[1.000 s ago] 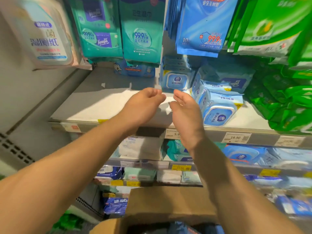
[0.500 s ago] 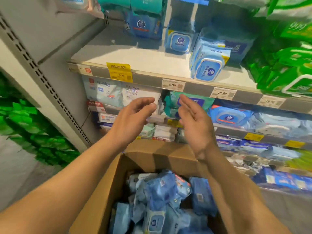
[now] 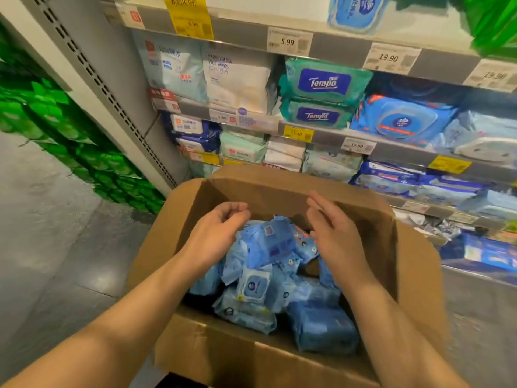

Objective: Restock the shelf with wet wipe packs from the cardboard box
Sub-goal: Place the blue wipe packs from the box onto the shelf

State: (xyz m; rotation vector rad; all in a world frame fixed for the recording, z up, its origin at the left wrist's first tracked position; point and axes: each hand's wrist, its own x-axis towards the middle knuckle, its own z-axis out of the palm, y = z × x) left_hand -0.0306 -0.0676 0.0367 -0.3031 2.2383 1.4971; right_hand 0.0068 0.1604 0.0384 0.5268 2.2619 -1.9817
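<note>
An open cardboard box (image 3: 240,357) stands in front of the shelving, filled with several loose blue wet wipe packs (image 3: 268,245). My left hand (image 3: 215,233) hovers over the box's left side, fingers loosely curled and holding nothing. My right hand (image 3: 333,233) hovers over the right side with fingers nearly straight, palm facing left. Both hands are just above the topmost pack and I cannot tell whether they touch it. The upper shelf (image 3: 246,28) shows one blue pack (image 3: 355,11) at the top edge of view.
Lower shelves hold white packs (image 3: 237,79), teal Tempo packs (image 3: 324,85) and blue packs (image 3: 402,121) behind price tags. A grey perforated upright (image 3: 106,88) bounds the shelving on the left. Green packs (image 3: 56,121) are stacked beside it. Grey floor (image 3: 47,247) lies left of the box.
My view has tilted down from the upper shelf to the box. Both hands have dropped from shelf height into the box opening, still holding nothing.
</note>
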